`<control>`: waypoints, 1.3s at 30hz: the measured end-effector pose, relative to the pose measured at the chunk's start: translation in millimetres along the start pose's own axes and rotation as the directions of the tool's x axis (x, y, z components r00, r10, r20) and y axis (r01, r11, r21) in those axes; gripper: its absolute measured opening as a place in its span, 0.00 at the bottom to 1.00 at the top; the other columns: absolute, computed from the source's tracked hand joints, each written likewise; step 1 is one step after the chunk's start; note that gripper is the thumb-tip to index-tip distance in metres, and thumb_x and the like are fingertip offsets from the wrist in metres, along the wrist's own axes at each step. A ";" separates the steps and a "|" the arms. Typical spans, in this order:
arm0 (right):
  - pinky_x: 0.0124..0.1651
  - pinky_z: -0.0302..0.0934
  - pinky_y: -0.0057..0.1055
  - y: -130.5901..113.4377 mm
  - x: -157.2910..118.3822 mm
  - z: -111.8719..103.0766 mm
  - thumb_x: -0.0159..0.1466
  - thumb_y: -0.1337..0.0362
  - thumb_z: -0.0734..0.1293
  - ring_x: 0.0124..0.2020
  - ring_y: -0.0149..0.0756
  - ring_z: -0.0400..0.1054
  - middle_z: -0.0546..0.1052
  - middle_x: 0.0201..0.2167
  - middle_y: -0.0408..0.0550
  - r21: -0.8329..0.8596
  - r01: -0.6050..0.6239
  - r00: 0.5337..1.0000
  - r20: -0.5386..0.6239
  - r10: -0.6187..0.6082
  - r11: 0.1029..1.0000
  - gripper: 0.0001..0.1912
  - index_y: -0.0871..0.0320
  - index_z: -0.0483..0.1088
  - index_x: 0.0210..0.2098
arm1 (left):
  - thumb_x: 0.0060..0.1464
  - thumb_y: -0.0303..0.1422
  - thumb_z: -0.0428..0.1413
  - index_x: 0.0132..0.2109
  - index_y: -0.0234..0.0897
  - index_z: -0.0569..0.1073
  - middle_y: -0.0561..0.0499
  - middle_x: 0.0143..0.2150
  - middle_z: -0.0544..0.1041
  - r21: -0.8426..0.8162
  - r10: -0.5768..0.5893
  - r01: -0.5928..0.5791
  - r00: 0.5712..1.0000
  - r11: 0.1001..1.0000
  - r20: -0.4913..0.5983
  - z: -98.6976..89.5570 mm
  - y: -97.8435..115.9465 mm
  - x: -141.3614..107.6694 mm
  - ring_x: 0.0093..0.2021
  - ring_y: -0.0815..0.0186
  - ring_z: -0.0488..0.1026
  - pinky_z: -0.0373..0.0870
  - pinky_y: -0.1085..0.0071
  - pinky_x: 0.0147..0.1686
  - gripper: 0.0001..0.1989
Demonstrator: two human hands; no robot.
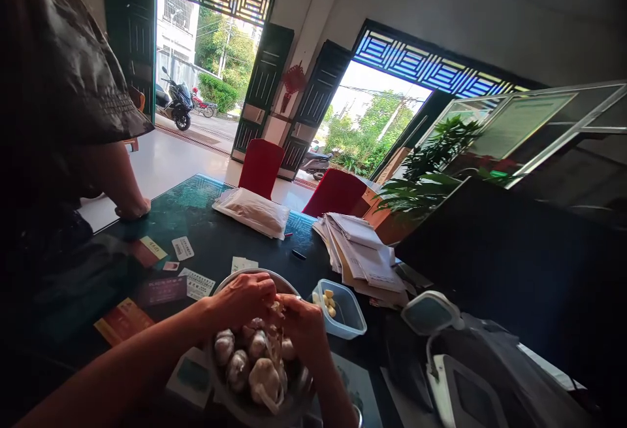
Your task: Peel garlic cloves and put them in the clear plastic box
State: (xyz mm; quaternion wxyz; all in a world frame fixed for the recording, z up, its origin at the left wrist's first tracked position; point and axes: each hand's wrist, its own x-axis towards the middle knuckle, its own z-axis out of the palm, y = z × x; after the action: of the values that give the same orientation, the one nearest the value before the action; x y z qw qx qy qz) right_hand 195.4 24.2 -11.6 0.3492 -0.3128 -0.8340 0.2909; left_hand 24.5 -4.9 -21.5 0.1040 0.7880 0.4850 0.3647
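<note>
Over a round metal bowl (211, 366) that holds several whole garlic bulbs (238, 370), my left hand (249, 291) and my right hand (301, 320) meet. The fingers of both are closed around a small piece of garlic with papery skin (277, 310). Loose dry skin and stalks hang below them into the bowl. Right of my right hand, a clear plastic box (350, 313) contains several peeled cloves (329, 302).
A person's arm (117, 176) leans on the dark desk (196, 206) at left. Cards (161, 289) lie left of the bowl. A packet (252, 211), papers (357, 251), a monitor (499, 278) and a white device (463, 392) stand around. Red chairs (262, 166) are beyond.
</note>
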 end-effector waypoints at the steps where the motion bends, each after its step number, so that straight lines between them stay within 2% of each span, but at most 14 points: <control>1: 0.33 0.63 0.27 -1.6 0.2 -0.3 0.55 0.68 0.65 0.27 0.35 0.70 0.78 0.26 0.45 -0.014 0.004 1.000 0.007 -0.004 1.000 0.06 0.57 0.75 0.25 | 0.48 0.26 0.54 0.29 0.34 0.68 0.54 0.28 0.69 -0.002 0.015 -0.015 1.000 1.000 0.013 -0.8 0.6 -0.2 0.27 0.72 0.63 0.57 0.76 0.27 0.02; 4: 0.33 0.62 0.27 -3.4 0.7 -0.6 0.55 0.69 0.64 0.25 0.33 0.68 0.75 0.21 0.43 -0.042 0.003 1.000 0.027 -0.002 0.999 0.09 0.58 0.74 0.22 | 0.49 0.26 0.53 0.29 0.34 0.67 0.54 0.29 0.69 -0.036 0.081 -0.079 0.996 0.996 0.049 -4.4 2.8 -1.7 0.28 0.71 0.63 0.57 0.76 0.28 0.02; 9: 0.23 0.56 0.24 -0.7 0.8 -1.1 0.55 0.67 0.64 0.18 0.29 0.61 0.68 0.14 0.40 -0.032 -0.080 0.997 -0.022 0.079 0.996 0.12 0.60 0.69 0.16 | 0.48 0.24 0.52 0.30 0.35 0.69 0.53 0.31 0.69 -0.097 0.118 -0.113 0.992 0.989 0.047 -7.8 5.1 -3.2 0.30 0.71 0.63 0.58 0.76 0.29 0.03; 11: 0.23 0.58 0.25 -1.1 1.0 -2.5 0.56 0.64 0.65 0.20 0.30 0.63 0.71 0.16 0.42 0.073 -0.127 0.992 -0.010 0.128 0.989 0.10 0.61 0.71 0.21 | 0.48 0.24 0.53 0.27 0.34 0.68 0.53 0.30 0.69 -0.124 0.064 -0.064 0.998 0.990 -0.009 -7.3 4.2 -1.9 0.29 0.71 0.63 0.59 0.76 0.29 0.04; 14: 0.28 0.62 0.27 -1.3 1.4 -5.9 0.58 0.60 0.65 0.25 0.34 0.68 0.76 0.25 0.47 0.228 -0.189 0.981 0.010 0.191 0.955 0.11 0.62 0.74 0.31 | 0.47 0.26 0.56 0.25 0.33 0.67 0.53 0.28 0.70 -0.252 -0.100 0.067 0.988 0.965 -0.120 -5.3 0.2 0.8 0.27 0.72 0.64 0.61 0.76 0.29 0.06; 15: 0.28 0.62 0.27 -0.6 1.5 -7.2 0.58 0.59 0.65 0.26 0.35 0.69 0.77 0.26 0.48 0.228 -0.205 0.978 0.004 0.209 0.952 0.12 0.62 0.73 0.31 | 0.45 0.27 0.57 0.25 0.33 0.67 0.54 0.27 0.70 -0.317 -0.159 0.107 0.976 0.943 -0.146 -4.6 -1.7 1.5 0.27 0.72 0.64 0.61 0.76 0.28 0.06; 17: 0.27 0.61 0.27 2.2 1.4 -9.7 0.58 0.58 0.64 0.25 0.35 0.69 0.76 0.24 0.47 0.122 -0.219 0.975 -0.005 0.222 0.968 0.12 0.61 0.73 0.29 | 0.43 0.27 0.58 0.26 0.33 0.67 0.54 0.25 0.71 -0.428 -0.263 0.170 0.950 0.887 -0.168 -3.3 -5.9 2.5 0.25 0.72 0.65 0.61 0.77 0.27 0.06; 20: 0.28 0.61 0.29 7.2 1.0 -12.2 0.57 0.58 0.66 0.25 0.37 0.69 0.75 0.22 0.45 -0.177 -0.187 0.981 0.009 0.191 0.966 0.10 0.58 0.74 0.30 | 0.41 0.27 0.60 0.28 0.32 0.69 0.55 0.23 0.71 -0.544 -0.357 0.229 0.923 0.807 -0.142 -2.1 -10.9 3.1 0.25 0.72 0.67 0.63 0.77 0.26 0.06; 23: 0.35 0.62 0.32 9.6 0.7 -12.5 0.53 0.61 0.70 0.31 0.39 0.70 0.77 0.30 0.47 -0.330 -0.141 0.989 -0.003 0.149 0.933 0.12 0.56 0.75 0.37 | 0.39 0.26 0.60 0.28 0.32 0.70 0.54 0.24 0.73 -0.636 -0.384 0.245 0.919 0.732 -0.089 -1.2 -12.3 3.4 0.26 0.71 0.69 0.66 0.76 0.27 0.06; 27: 0.37 0.63 0.33 7.1 -0.5 -10.5 0.56 0.65 0.68 0.30 0.36 0.70 0.76 0.39 0.49 -0.210 -0.114 0.992 -0.073 0.101 0.971 0.11 0.55 0.74 0.40 | 0.37 0.24 0.59 0.27 0.31 0.71 0.52 0.25 0.74 -0.712 -0.386 0.253 0.922 0.655 -0.028 -0.2 -9.4 3.2 0.27 0.68 0.72 0.69 0.74 0.29 0.05; 32: 0.36 0.64 0.29 -3.9 -4.1 -6.0 0.59 0.66 0.65 0.32 0.35 0.71 0.78 0.34 0.46 0.011 -0.006 0.998 -0.057 0.007 1.000 0.06 0.55 0.75 0.35 | 0.38 0.23 0.59 0.27 0.31 0.71 0.52 0.25 0.76 -0.732 -0.364 0.263 0.931 0.628 0.022 0.2 -6.3 0.9 0.26 0.68 0.72 0.68 0.75 0.26 0.04; 36: 0.39 0.64 0.30 -11.2 -5.2 -3.5 0.60 0.69 0.64 0.34 0.36 0.73 0.79 0.32 0.46 0.025 0.058 0.997 -0.057 -0.057 0.998 0.08 0.55 0.75 0.34 | 0.37 0.22 0.60 0.27 0.31 0.72 0.54 0.22 0.75 -0.713 -0.355 0.270 0.934 0.647 0.031 1.0 -5.9 -0.5 0.24 0.69 0.72 0.67 0.77 0.25 0.05; 39: 0.39 0.64 0.30 -12.2 -5.3 -2.9 0.60 0.69 0.63 0.34 0.36 0.73 0.80 0.32 0.46 0.006 0.095 0.995 -0.044 -0.094 0.995 0.09 0.56 0.75 0.34 | 0.37 0.22 0.59 0.27 0.31 0.72 0.54 0.22 0.75 -0.726 -0.369 0.295 0.927 0.621 0.061 1.2 -4.9 -0.6 0.24 0.68 0.72 0.67 0.76 0.25 0.05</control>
State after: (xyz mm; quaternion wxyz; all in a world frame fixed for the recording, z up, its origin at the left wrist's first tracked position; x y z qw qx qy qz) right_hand 196.7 13.3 -3.5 0.3821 -0.2778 -0.8389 0.2705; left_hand 21.8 -2.6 -25.2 0.4488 0.5608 0.4426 0.5368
